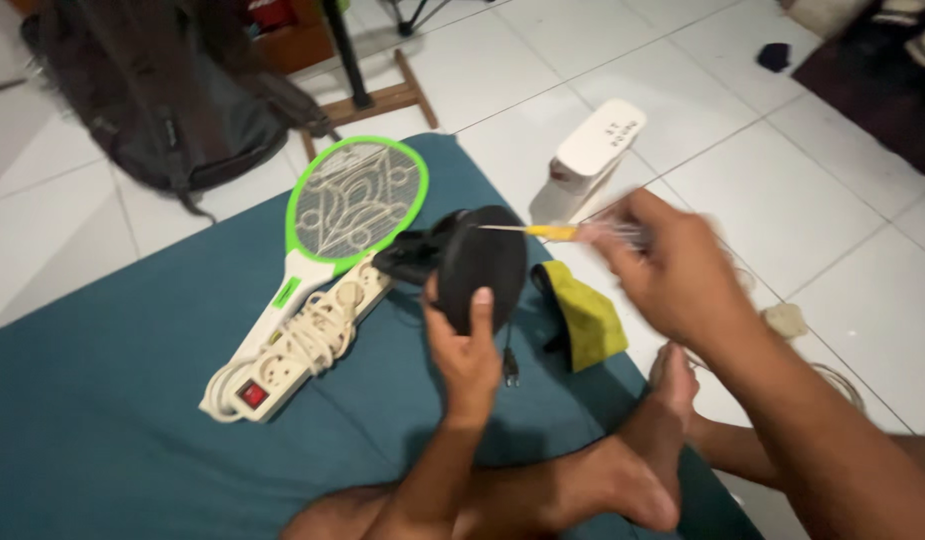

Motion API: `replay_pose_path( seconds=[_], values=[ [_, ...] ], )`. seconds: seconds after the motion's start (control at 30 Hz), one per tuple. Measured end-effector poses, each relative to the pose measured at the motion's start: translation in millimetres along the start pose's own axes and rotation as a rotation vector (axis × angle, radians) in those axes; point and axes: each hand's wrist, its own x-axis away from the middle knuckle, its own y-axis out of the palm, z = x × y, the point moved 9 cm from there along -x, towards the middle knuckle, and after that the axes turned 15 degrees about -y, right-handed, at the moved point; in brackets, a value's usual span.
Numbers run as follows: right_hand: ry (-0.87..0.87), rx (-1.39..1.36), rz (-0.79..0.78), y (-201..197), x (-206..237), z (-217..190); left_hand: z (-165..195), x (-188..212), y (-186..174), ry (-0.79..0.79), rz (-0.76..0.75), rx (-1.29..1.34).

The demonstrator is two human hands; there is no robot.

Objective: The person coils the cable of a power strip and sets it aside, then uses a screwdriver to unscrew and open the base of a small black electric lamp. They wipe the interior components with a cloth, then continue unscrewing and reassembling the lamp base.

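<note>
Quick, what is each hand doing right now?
Left hand: closed on a round black device.
Right hand: closed on a thin yellow-handled screwdriver, tip at the device.

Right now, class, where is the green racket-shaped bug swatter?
In the head view the bug swatter lies on the teal mat, left of centre, its handle across the white power strip.

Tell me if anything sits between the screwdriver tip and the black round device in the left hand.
Nothing visible does. The screwdriver, held in the right hand, has its thin shaft reaching straight to the black round device gripped by the left hand; the gap is open.
</note>
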Motion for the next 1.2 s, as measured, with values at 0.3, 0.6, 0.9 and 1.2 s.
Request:
replay_pose_path(
  seconds=[0.3, 0.6, 0.9, 1.2],
  values=[
    [0.095, 0.287, -0.161, 14, 5, 20, 4, 3, -1, 0.058, -0.021, -0.083],
    [-0.356, -0.086, 0.128, -2, 2, -11, 7, 3, 1, 0.100, -0.032, -0.120],
    [-0.336, 0.135, -0.086, 13, -11, -4, 7, -1, -1, 0.055, -0.048, -0.064],
    [-0.065, 0.359, -0.297, 19, -20, 18, 7, 1, 6, 0.028, -0.131, -0.079]
  ],
)
